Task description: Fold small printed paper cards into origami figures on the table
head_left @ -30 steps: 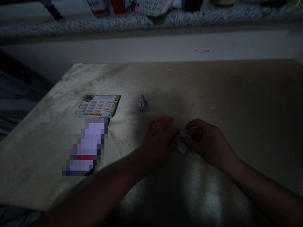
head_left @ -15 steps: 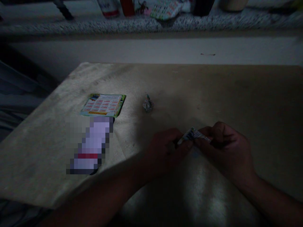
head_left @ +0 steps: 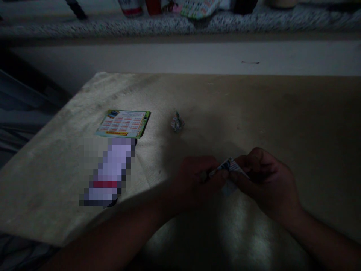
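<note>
A small folded piece of printed paper [head_left: 230, 165] is pinched between both hands above the table, its pointed corner facing away from me. My left hand [head_left: 201, 177] grips its left side, thumb on the near face. On the right side, my right hand [head_left: 267, 180] holds it with thumb and curled fingers. Part of the paper is hidden behind the fingers, and a pale lower part hangs beneath the thumbs. Beyond the hands, a small folded paper shape [head_left: 177, 122] stands on the table.
Left of the hands lies a phone [head_left: 113, 169] with a blurred screen, touching or close to a printed card [head_left: 122, 123]. The pale table [head_left: 70, 150] meets a wall. Above is a speckled stone ledge [head_left: 158, 26] bearing several containers and a printed packet [head_left: 200, 8]. The light is dim.
Both hands still pinch the folded paper. It sits slightly lower in view, and more of its pale lower part shows beneath the thumbs. The camera view has shifted a little.
</note>
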